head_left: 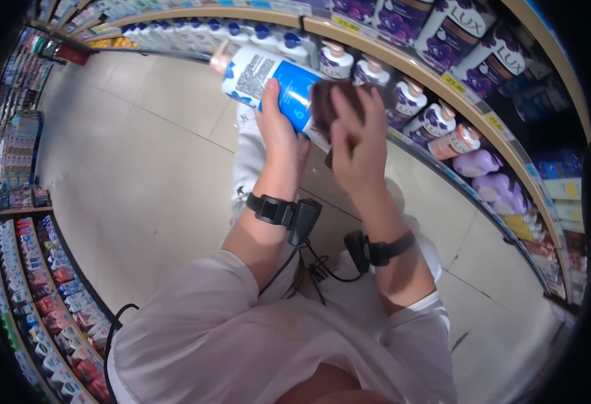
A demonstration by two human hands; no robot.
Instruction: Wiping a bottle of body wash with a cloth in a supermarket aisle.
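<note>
In front of the shelf I hold a white and blue pump bottle (293, 87) tipped on its side, its pale pink pump pointing left. My left hand (282, 132) is wrapped round the bottle's middle, thumb on top across the blue label. A dark brown cloth (322, 108) covers the bottle's right end. My right hand (359, 145) grips the cloth and presses it against that end. Some of its fingers are hidden behind the cloth, and the covered end of the bottle cannot be seen.
Just beyond my hands runs a curved shelf edge (403, 58) with pump bottles (336, 60) lined up along it. Purple bottles (476, 163) stand further right. Another stocked shelf (46, 289) is on the left. Black cables (316, 266) hang between my wrist straps.
</note>
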